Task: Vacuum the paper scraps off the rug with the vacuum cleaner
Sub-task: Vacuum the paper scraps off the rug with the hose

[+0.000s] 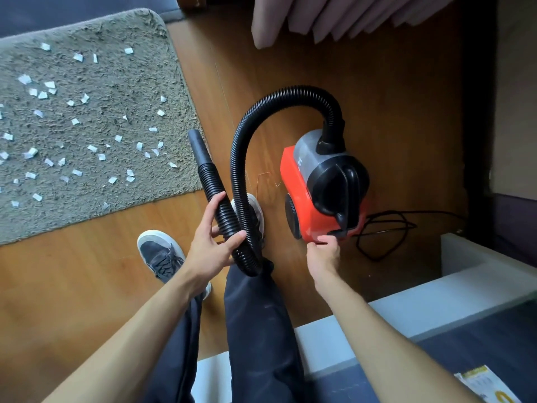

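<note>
Two hands are on the vacuum [302, 199]: the left hand [213, 245] grips the hose [290, 93] below the nozzle [197, 146], the right hand [324, 251] pinches its red rear edge. Scraps [75, 122] litter the rug [122, 77].

One vacuum cleaner [308, 181]; one rug [116, 82]; several dozen paper scraps [49, 84]; two hands [213, 245] [324, 251]; two shoes [159, 251]; one cord [386, 225].

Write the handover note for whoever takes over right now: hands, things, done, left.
Left hand grips the hose just behind the nozzle, which points toward the rug.
Right hand is at the vacuum cleaner's near bottom edge; whether it grips or presses, cannot tell.
The vacuum cleaner stands on the wood floor beside the rug.
Done: hose in hand only; paper scraps lie all over the rug.
Left: vacuum every scrap.
</note>
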### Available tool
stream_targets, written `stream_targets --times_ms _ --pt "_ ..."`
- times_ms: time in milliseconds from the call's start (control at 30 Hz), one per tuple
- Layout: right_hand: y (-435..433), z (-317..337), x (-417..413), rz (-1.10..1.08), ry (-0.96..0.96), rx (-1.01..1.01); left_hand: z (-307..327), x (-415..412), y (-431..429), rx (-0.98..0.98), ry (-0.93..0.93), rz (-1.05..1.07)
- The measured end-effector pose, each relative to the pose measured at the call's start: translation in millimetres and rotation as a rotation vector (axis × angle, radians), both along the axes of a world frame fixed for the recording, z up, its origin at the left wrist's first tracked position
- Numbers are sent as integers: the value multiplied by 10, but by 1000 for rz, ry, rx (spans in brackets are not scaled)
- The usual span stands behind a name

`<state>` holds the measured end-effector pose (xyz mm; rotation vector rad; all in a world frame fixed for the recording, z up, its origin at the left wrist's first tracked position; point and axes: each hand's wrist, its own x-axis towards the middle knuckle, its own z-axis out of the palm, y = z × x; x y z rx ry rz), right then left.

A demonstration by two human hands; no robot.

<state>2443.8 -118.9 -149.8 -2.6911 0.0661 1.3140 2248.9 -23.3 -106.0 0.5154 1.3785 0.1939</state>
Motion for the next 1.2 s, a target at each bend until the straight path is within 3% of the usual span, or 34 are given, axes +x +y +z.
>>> stream_targets --times_ms 200,467,767,1200 --pt "1127 85 -522 425 494 318 73 -138 -33 17 -21 2" --pt "1868 -106 -1003 827 789 314 52 -353 -66 52 -111 84" --pt "1887 -221 -1388 804 908 188 -52 -683 -227 -14 -185 247" --pt "1828 -587 -1752 689 877 119 -226 -1082 -229 -137 -250 311"
